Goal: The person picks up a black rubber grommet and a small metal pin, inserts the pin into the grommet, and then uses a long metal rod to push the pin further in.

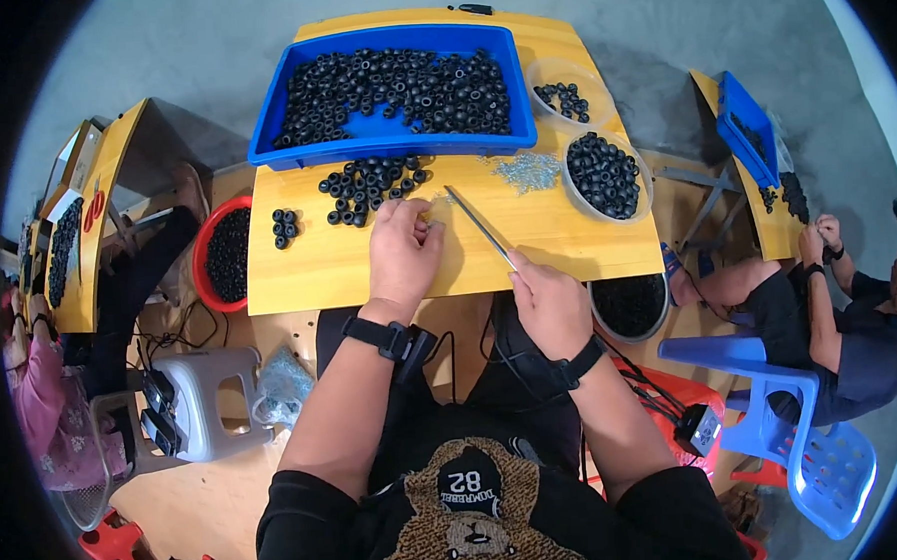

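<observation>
My right hand (552, 305) is closed round the near end of a long, slim metal tool (481, 228), rod-like, which points away and to the left. Its dark tip ends just beside the fingers of my left hand (405, 252). Those fingers are curled in a pinch, and a small black part (427, 222) shows between them, mostly hidden. Just beyond them lies a loose heap of hollow black bead-like parts (364, 189). Right of the tool's tip, a pile of tiny silvery pieces (527, 172) is spread on the yellow table (318, 271).
A blue tray (395, 154) of black parts fills the table's far side. Two clear tubs (638, 212) of them stand at right. A red basin (206, 281) and another tub (631, 334) sit below the table's edges. Co-workers sit at tables left and right; a blue chair (827, 474) stands right.
</observation>
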Tool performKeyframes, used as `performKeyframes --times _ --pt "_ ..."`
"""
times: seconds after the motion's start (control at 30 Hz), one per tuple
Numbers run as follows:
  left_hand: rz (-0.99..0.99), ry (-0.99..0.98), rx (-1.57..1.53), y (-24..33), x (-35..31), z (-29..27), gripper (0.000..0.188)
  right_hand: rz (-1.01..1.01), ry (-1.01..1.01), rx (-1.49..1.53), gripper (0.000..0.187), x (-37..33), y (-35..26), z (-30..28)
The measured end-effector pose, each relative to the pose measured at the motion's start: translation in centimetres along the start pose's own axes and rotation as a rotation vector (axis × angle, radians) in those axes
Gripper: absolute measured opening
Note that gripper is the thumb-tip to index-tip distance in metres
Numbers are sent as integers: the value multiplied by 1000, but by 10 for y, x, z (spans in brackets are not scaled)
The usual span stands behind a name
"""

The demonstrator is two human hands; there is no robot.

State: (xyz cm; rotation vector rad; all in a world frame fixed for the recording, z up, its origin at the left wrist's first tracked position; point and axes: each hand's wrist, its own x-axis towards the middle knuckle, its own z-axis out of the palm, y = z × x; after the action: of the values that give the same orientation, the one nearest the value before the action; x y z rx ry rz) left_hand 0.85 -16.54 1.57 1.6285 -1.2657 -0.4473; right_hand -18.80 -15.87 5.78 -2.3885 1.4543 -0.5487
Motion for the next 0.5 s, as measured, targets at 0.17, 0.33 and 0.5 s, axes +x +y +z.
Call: performKeyframes --times 0.17,0.33,0.5 --pt "33 6 -2 1 0 1 22 30 52 17 25 -4 2 -6" --pt "29 28 -1 -1 0 1 20 41 29 23 25 -4 5 1" --pt "57 36 -9 -1 -1 1 15 23 113 74 25 -5 10 -2"
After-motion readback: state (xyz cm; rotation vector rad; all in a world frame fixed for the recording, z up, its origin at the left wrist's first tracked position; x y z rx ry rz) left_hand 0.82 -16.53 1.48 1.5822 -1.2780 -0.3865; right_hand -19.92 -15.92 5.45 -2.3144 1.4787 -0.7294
